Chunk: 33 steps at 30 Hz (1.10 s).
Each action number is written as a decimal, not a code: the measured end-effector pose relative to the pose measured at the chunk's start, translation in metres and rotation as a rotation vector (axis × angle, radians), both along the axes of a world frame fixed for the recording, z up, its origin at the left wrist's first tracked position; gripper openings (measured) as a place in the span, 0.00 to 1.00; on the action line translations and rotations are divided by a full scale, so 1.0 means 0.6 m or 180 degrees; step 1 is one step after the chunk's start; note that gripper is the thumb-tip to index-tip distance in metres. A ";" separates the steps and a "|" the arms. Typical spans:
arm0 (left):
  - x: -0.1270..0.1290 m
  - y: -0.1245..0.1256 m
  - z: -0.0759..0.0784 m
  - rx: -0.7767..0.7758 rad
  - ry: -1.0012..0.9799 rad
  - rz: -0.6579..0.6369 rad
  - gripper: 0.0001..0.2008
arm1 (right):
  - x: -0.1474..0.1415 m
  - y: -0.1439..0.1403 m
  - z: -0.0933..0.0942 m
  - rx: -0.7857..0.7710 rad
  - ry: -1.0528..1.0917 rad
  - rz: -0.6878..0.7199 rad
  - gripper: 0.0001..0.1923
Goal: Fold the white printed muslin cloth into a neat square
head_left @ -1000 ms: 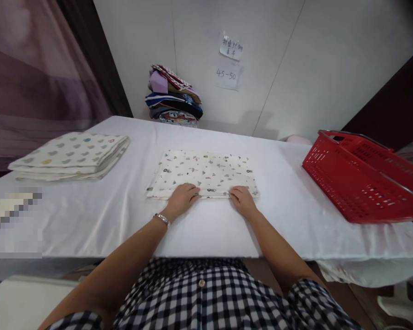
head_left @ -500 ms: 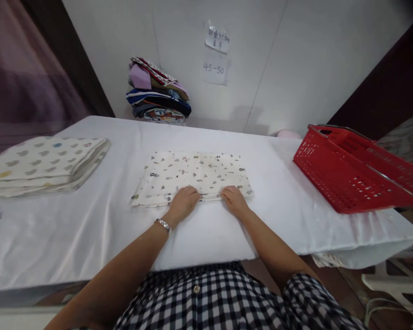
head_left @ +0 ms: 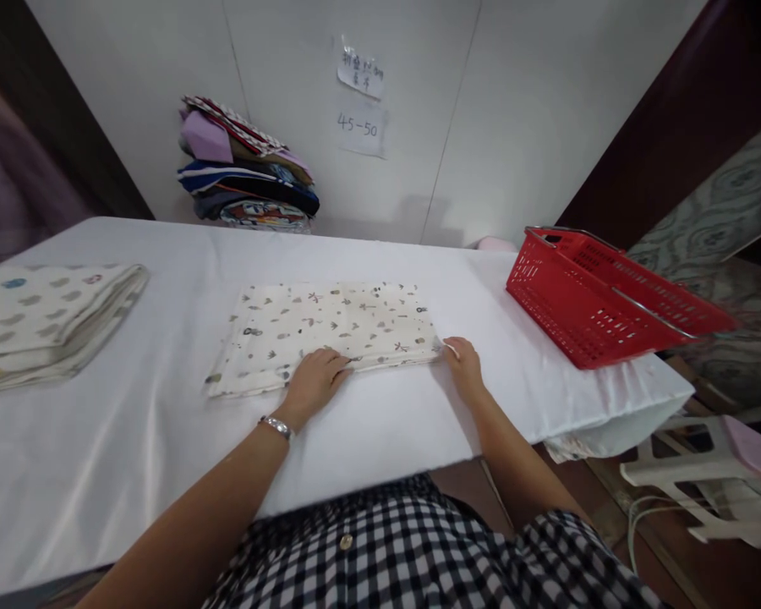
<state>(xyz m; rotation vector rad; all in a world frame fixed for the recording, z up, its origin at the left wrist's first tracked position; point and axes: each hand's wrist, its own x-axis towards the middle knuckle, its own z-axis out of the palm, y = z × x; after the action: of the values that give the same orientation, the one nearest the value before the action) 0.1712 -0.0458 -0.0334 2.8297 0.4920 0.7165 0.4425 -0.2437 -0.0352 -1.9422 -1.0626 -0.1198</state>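
A folded cream cloth [head_left: 330, 326] with small grey and brown printed motifs lies flat on the white-covered table in front of me. My left hand [head_left: 314, 381] is at the middle of its near edge, fingers over the top layer and thumb by the edge, closed on the cloth. At the near right corner my right hand [head_left: 464, 364] pinches the cloth between thumb and fingertips. The layers along the near edge are slightly lifted and uneven between the two hands.
Another folded cloth [head_left: 38, 326] with grey spots lies on the left. A red plastic basket [head_left: 583, 296] stands at the table's right end. A stack of folded fabrics [head_left: 247, 169] is by the wall at the back. A white stool [head_left: 691, 465] is below right.
My right hand has slid right along the near edge to the cloth's corner. My left hand stays near the middle of that edge. The camera view has shifted to the right.
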 end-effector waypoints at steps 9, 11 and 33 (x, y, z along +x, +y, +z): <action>0.002 -0.002 0.001 0.0021 -0.0019 0.0034 0.15 | 0.013 0.007 0.030 -0.1171 0.1138 -0.0512 0.19; 0.002 -0.001 0.001 0.0019 -0.0041 0.0034 0.15 | 0.014 0.015 0.038 -0.1498 0.1072 -0.0553 0.17; 0.002 0.000 -0.001 -0.0077 -0.0025 0.0037 0.15 | 0.018 0.050 0.086 -0.1984 0.2171 -0.0321 0.10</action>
<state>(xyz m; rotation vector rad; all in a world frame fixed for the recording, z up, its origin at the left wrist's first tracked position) 0.1723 -0.0458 -0.0338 2.8028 0.5127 0.7188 0.4531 -0.2138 0.0163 -2.3120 -0.5653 0.8538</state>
